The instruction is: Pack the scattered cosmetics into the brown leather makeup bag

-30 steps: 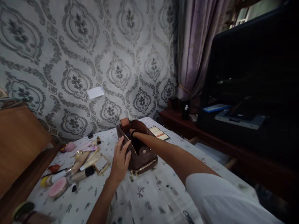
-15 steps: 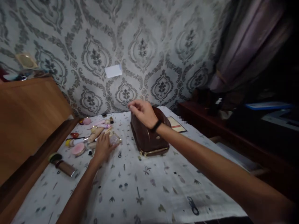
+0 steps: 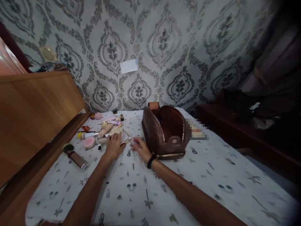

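Note:
My left hand (image 3: 114, 146) lies palm down among the cosmetics, fingers stretched over the near edge of a clear, glittery flat case (image 3: 126, 137). Just right of that case hovers my right hand (image 3: 141, 149), fingers loosely bent and apart, with nothing visible in them. A dark band circles the right wrist. Beside this hand stands a brown leather bag (image 3: 150, 131), its zipped top gaping and its inside mostly dark. Around the left hand lie a beige tube (image 3: 105, 129), a round pink compact (image 3: 89, 142) and a white tube with a yellow cap (image 3: 88, 135).
A brush with a brown cylindrical body (image 3: 77, 159) rests at the left. Farther back are a pink sponge (image 3: 97, 116) and a small dark bottle (image 3: 122, 117). A wooden panel (image 3: 42, 103) borders the patterned cloth (image 3: 131, 201); a blurred-out flat item lies behind the bag.
My right hand has come down and left from above the bag to beside the glittery case, exposing the bag's opening. My left hand stays over the cosmetics. The view has shifted.

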`<state>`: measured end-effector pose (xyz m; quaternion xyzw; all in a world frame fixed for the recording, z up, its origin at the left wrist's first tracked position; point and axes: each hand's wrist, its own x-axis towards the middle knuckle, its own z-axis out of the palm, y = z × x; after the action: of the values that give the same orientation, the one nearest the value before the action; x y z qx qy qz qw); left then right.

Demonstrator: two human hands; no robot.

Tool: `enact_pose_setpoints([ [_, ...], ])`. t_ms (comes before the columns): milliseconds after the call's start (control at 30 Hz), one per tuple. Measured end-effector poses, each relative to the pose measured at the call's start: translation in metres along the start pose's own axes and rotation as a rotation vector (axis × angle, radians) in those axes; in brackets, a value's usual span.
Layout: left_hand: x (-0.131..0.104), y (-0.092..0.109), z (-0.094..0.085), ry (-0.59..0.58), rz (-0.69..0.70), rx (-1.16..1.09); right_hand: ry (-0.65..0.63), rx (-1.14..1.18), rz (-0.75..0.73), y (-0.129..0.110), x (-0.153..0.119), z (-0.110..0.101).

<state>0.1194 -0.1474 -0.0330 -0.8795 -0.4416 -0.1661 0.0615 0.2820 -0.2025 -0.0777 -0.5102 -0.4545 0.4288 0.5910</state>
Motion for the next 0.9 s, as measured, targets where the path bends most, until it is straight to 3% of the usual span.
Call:
enact_pose_setpoints([
  [133, 0.001, 0.001, -0.007, 0.038, 0.029, -0.062, 0.012, 0.071, 0.016, 0.003, -0.004, -0.004],
  [267, -0.003, 0.001, -0.013, 0.189, 0.075, -0.129, 0.025, 0.143, 0.037, 0.003, -0.004, -0.004],
  [400, -0.008, 0.001, -0.021, 0.242, -0.028, -0.421, -0.021, 0.274, 0.068, -0.006, -0.003, -0.004],
  [500, -0.009, 0.008, -0.023, 0.127, -0.155, -0.889, -0.066, 0.366, 0.086, -0.017, -0.005, -0.005],
  [667, -0.008, 0.028, -0.016, -0.220, -0.337, -1.776, -0.120, 0.424, 0.048, -0.028, -0.009, -0.005],
  [767, -0.008, 0.032, -0.013, -0.342, -0.445, -1.984, -0.117, 0.467, 0.044, -0.030, -0.011, -0.004],
  [900, -0.006, 0.026, -0.016, -0.326, -0.607, -2.052, -0.079, 0.497, 0.041, -0.031, -0.013, -0.004],
])
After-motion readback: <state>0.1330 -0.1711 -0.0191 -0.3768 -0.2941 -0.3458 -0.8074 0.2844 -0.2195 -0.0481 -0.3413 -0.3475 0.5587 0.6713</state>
